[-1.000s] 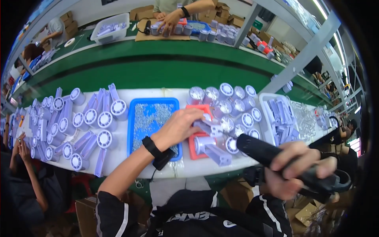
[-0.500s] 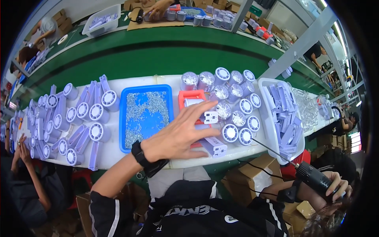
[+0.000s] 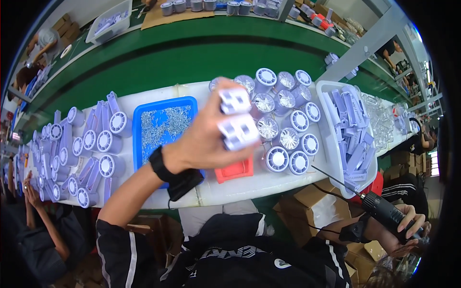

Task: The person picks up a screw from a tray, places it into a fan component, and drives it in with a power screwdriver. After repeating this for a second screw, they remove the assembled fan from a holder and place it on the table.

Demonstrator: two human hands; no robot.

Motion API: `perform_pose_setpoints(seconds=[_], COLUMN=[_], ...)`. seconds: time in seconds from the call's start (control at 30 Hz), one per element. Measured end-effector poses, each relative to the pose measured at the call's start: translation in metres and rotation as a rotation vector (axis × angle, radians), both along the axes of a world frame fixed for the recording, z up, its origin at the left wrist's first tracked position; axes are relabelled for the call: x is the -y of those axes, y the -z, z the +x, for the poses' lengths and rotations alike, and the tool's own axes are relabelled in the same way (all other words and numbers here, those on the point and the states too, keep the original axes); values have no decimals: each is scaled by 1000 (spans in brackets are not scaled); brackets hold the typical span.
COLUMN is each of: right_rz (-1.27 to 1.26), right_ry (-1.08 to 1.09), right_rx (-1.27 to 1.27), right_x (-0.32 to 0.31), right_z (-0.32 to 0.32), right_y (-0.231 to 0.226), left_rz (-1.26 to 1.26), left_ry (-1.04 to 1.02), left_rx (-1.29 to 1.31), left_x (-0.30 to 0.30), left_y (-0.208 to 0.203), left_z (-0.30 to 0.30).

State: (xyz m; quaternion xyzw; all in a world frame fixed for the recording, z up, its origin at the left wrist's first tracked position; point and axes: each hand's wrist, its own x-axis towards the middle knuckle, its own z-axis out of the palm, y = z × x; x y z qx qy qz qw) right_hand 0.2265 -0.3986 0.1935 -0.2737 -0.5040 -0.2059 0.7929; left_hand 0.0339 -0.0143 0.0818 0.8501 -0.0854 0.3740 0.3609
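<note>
Lavender parts (image 3: 241, 130) — 2 in left hand (image 3: 204, 137), fingers round both; screwdriver (image 3: 380, 207) in right hand (image 3: 411, 222), fingers round it

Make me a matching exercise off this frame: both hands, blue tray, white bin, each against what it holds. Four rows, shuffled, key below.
Column one
1. Left hand
2. Right hand
3. Blue tray
4. White bin

Column two
A. Has many small silvery pieces spread in it
B. Grips two pale lavender parts
C. Is piled with long lavender pieces
D. Grips a black driver with a long thin shaft

Pairs: 1-B, 2-D, 3-A, 4-C
</note>
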Motion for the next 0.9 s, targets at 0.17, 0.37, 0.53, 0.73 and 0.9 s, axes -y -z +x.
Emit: perform_pose_setpoints(seconds=[0.17,0.37,0.53,0.73,0.9], right_rz=[24,16,-25,12,-3], right_ry=[-22,-41,1,184,261], right_rx=[-80,-97,-78,67,-2], right_x=[9,12,4,1,13], right_z=[14,27,13,5,1], right_y=[10,12,21,23,32], left_rz=[-623,-881,153,504,594], left_ry=[-147,-456,-693,-705,-826], left_rx=[221,-46,-943,-1429,-1241], left_x=[-77,-212,-303,-347,-334], left_y=[-35,-77,-32,50,73], left_z=[-7,1,48,51,43])
